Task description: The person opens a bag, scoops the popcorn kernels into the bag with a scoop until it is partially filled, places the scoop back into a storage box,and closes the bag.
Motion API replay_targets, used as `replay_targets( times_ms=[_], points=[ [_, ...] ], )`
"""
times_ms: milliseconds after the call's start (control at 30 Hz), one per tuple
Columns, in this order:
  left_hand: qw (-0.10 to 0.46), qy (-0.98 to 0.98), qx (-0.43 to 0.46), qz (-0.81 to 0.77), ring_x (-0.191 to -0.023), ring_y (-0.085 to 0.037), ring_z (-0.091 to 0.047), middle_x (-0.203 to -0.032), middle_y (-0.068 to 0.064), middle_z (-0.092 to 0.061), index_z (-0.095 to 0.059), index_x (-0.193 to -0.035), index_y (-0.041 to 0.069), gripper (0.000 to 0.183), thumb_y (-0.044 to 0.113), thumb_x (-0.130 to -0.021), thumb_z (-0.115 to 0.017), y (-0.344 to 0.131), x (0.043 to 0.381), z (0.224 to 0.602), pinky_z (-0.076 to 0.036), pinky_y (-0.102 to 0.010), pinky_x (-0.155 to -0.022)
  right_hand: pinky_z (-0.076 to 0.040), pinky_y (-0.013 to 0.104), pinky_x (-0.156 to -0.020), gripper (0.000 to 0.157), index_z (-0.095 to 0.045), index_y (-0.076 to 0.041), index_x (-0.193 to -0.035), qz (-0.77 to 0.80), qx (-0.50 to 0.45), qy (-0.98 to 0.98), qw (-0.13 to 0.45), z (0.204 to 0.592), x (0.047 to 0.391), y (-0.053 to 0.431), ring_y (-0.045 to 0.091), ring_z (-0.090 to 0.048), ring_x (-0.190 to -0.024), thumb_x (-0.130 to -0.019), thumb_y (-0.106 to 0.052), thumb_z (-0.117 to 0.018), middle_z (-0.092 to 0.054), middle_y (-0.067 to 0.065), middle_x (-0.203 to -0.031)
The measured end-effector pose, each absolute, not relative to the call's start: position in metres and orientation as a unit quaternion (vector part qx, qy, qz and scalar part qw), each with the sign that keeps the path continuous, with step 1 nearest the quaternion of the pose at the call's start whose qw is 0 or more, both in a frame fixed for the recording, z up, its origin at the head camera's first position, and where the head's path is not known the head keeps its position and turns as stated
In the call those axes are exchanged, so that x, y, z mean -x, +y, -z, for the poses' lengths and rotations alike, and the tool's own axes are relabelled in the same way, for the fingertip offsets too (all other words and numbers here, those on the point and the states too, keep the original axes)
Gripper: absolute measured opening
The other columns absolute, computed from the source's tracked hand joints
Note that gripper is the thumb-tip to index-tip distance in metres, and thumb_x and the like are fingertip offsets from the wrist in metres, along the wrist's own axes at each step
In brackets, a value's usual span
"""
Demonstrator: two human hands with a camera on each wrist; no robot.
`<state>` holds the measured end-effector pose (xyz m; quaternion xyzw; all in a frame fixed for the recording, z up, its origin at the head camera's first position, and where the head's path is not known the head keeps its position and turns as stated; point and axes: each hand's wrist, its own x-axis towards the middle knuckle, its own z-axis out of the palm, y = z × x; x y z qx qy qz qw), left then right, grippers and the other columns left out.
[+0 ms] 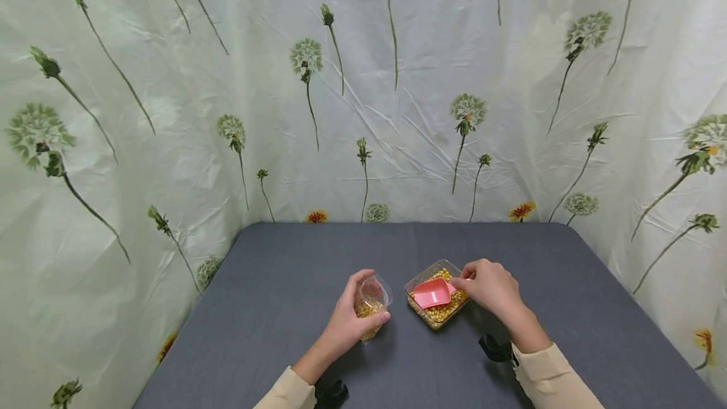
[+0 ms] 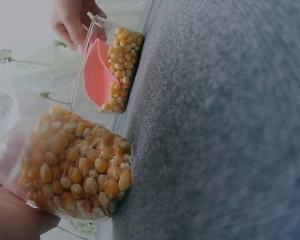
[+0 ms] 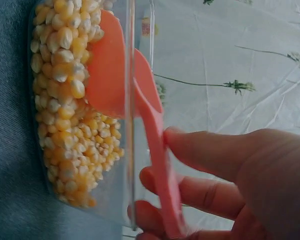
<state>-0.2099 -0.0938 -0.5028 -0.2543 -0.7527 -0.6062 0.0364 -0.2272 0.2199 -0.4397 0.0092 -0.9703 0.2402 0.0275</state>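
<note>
My left hand (image 1: 354, 314) is curled round a clear plastic cup (image 1: 375, 292) on the table. In the left wrist view, corn kernels (image 2: 85, 165) fill much of that cup. My right hand (image 1: 493, 288) pinches the handle of a pink scoop (image 1: 433, 293) between thumb and fingers. The scoop's bowl lies in a clear rectangular container (image 1: 417, 314), resting among yellow corn kernels (image 3: 65, 100). From the right wrist, the scoop's handle (image 3: 162, 170) slants out over the container's rim, and its bowl looks to hold no kernels in the head view.
The container stands just right of the cup on a dark grey table (image 1: 284, 257). Behind and beside the table hangs a pale curtain (image 1: 397, 144) printed with dandelions. Black wrist straps (image 1: 496, 349) sit below the hands.
</note>
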Motion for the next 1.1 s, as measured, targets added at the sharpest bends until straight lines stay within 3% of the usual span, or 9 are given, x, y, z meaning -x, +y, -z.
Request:
replay_targets(
  times_ms=[233, 433, 700, 800, 967, 1100],
  points=[
    [0.009, -0.758, 0.244, 0.605, -0.121, -0.021, -0.053, -0.128, -0.007, -0.057, -0.036, -0.148, 0.031, 0.080, 0.011, -0.085, -0.082, -0.098, 0.207, 0.496, -0.041, -0.039, -0.101, -0.040, 0.035, -0.052, 0.015, -0.074, -0.017, -0.082, -0.241, -0.022, -0.968, 0.070, 0.430, 0.222, 0.213, 0.017, -0.053, -0.061, -0.090, -0.029, -0.077, -0.063, -0.003, -0.073],
    [-0.002, -0.755, 0.263, 0.601, -0.122, -0.019, -0.053, -0.130, 0.001, -0.056, -0.035, -0.148, 0.033, 0.078, 0.019, -0.087, -0.082, -0.099, 0.209, 0.497, -0.044, -0.038, -0.100, -0.048, 0.038, -0.060, 0.011, -0.077, -0.014, -0.092, -0.267, -0.062, -0.956, 0.108, 0.421, 0.211, 0.204, 0.016, -0.061, -0.072, -0.093, -0.025, -0.074, -0.071, -0.002, -0.084],
    [-0.002, -0.763, 0.281, 0.582, -0.121, -0.016, -0.054, -0.135, 0.003, -0.055, -0.034, -0.148, 0.035, 0.077, 0.016, -0.089, -0.079, -0.102, 0.216, 0.491, -0.041, -0.051, -0.101, -0.048, 0.033, -0.060, 0.004, -0.076, -0.021, -0.096, -0.324, -0.136, -0.928, 0.124, 0.414, 0.199, 0.180, 0.010, -0.061, -0.072, -0.093, -0.019, -0.073, -0.069, -0.008, -0.085],
    [-0.001, -0.769, 0.290, 0.570, -0.122, -0.020, -0.054, -0.134, 0.000, -0.056, -0.034, -0.150, 0.030, 0.066, 0.011, -0.096, -0.069, -0.106, 0.215, 0.484, -0.039, -0.053, -0.101, -0.046, 0.030, -0.056, 0.009, -0.075, -0.025, -0.097, -0.347, -0.159, -0.918, 0.107, 0.416, 0.195, 0.167, 0.008, -0.059, -0.067, -0.094, -0.017, -0.072, -0.068, -0.008, -0.081],
    [-0.019, -0.747, 0.327, 0.579, -0.124, -0.039, -0.053, -0.133, -0.020, -0.056, -0.032, -0.152, 0.008, 0.043, 0.010, -0.109, -0.038, -0.114, 0.209, 0.457, -0.039, -0.053, -0.102, -0.044, 0.028, -0.053, 0.013, -0.073, -0.029, -0.104, -0.379, -0.194, -0.901, 0.086, 0.424, 0.184, 0.145, 0.007, -0.054, -0.058, -0.097, -0.018, -0.070, -0.063, -0.012, -0.073],
    [-0.026, -0.748, 0.319, 0.581, -0.122, -0.038, -0.056, -0.128, -0.022, -0.062, -0.039, -0.149, 0.002, 0.040, 0.011, -0.111, -0.029, -0.118, 0.214, 0.450, -0.037, -0.051, -0.107, -0.045, 0.027, -0.054, 0.015, -0.072, -0.025, -0.113, -0.399, -0.226, -0.884, 0.086, 0.435, 0.176, 0.128, 0.008, -0.053, -0.055, -0.098, -0.023, -0.069, -0.060, -0.013, -0.069]
  ],
)
